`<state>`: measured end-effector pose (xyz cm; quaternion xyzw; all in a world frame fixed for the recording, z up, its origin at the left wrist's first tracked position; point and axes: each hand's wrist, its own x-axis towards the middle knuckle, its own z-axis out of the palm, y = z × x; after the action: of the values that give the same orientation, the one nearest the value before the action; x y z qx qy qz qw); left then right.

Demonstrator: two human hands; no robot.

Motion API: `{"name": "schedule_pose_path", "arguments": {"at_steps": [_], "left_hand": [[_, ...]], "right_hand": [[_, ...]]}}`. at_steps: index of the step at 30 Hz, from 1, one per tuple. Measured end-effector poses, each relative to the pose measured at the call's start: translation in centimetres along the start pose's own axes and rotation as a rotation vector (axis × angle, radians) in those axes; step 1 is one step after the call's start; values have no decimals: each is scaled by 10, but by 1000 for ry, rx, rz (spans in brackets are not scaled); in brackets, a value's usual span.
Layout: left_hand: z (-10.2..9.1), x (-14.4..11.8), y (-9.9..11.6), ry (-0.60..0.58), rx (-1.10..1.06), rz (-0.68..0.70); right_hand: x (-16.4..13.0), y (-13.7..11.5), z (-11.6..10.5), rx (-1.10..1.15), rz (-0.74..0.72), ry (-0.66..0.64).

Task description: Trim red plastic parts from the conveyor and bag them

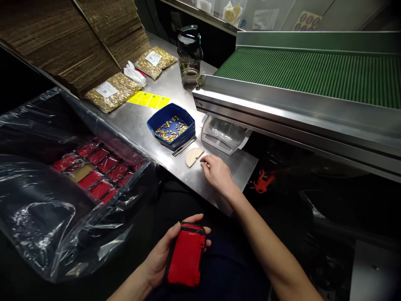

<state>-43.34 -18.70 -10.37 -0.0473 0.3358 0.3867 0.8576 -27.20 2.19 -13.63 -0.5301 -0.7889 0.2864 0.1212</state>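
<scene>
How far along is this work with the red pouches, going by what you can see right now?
Done: nothing shows as finished; the green conveyor is bare. In hand: the left hand holds one red pouch, while the right hand touches the steel table beside a tan half-round piece. Left: many red pouches sit in the plastic-lined box, and the blue tray holds small gold parts.

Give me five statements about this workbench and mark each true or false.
1. The left hand holds a red pouch. True.
2. The blue tray is empty. False: small gold parts lie in it.
3. The right hand rests on the metal table beside a tan half-round piece. True.
4. The conveyor belt is red. False: it is green.
5. The water bottle lies on its side. False: it stands upright.
</scene>
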Motion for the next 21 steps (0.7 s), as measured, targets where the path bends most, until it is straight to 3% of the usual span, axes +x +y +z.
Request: {"name": "schedule_pose_path", "arguments": {"at_steps": [5,9,12,14,15,18,21], "left_hand": [[8,1,-1,206,-14,-18],[9,-2,0,273,-44,-56],[9,-3,1,318,-70,-82],[10,-2,1,355,-67,-96],[11,-2,1,374,-59,-108],[16,3,2,437,-33,-171],[22,8,3,485,30,-235]], "right_hand": [[57,-10,18,-166,-223,-108],[52,-7,11,-234,-270,-177],[1,-12,-15,-173,-295,-197],[-49,-17,-38,89,-261,-170],[-75,-20,-48,209,-222,-216],[-145,-29,-66,423,-154,-541],[-186,-39,-59,389,-159,-624]]}}
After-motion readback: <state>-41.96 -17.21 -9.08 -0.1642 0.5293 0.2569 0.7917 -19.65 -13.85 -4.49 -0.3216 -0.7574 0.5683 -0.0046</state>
